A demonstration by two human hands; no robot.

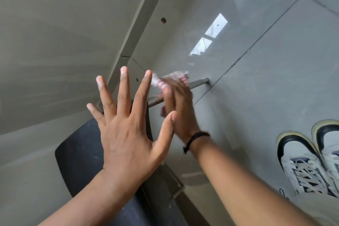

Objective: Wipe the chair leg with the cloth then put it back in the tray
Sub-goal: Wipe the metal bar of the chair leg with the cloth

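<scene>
My right hand (178,104) is wrapped around a pink and white cloth (166,80) and presses it against a grey metal chair leg (199,81), which slants down to the tiled floor. The hand and cloth are blurred by motion. My left hand (126,128) hovers spread wide above the black chair seat (78,159), fingers apart and holding nothing. It hides part of the seat and the upper end of the leg. No tray is in view.
A grey wall (45,42) with a skirting board (139,24) runs along the left. Glossy grey floor tiles (266,79) fill the right, where a pair of white and black sneakers (310,159) stands. A second metal chair part (176,183) shows below the seat.
</scene>
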